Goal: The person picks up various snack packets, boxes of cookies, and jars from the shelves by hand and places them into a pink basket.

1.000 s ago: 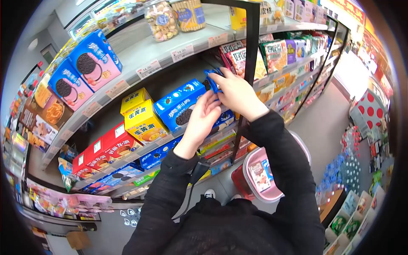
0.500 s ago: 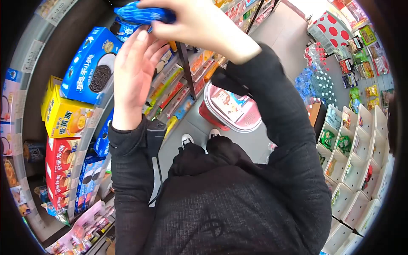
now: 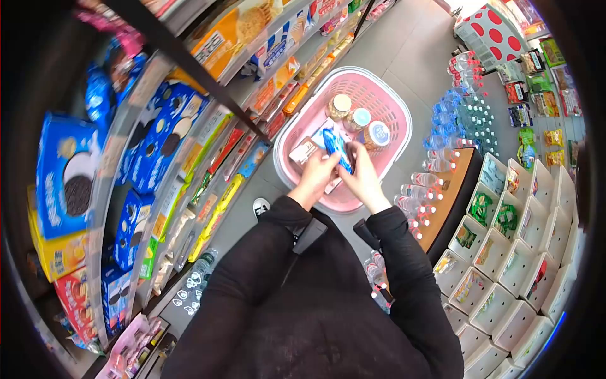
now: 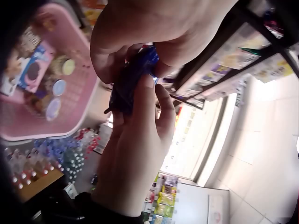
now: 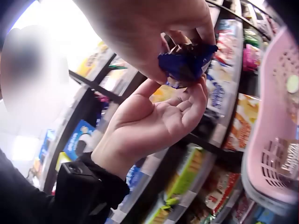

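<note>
A blue snack packet [image 3: 336, 150] with a crinkled wrapper is between both hands, over the pink basket in the head view. My left hand [image 3: 317, 179] pinches it from the left, while my right hand [image 3: 364, 179] grips its near right end. In the left wrist view the dark blue packet [image 4: 133, 79] shows between the fingers of both hands. The right wrist view shows the packet's crimped end [image 5: 187, 65] under the curled right fingers, with the left fingertips against its lower side. Most of the wrapper's print is hidden.
The pink basket [image 3: 402, 126] on the floor holds jars [image 3: 377, 134] with round lids and flat boxes [image 3: 305, 151]. Shelves with blue cookie boxes [image 3: 66, 177] line the left. Bottles [image 3: 423, 189] and white compartment bins [image 3: 502, 252] stand to the right.
Both hands have come away from the shelf with the blue packet and moved down over the basket. The left hand, open beside the packet earlier, now pinches it. The head view has turned downward.
</note>
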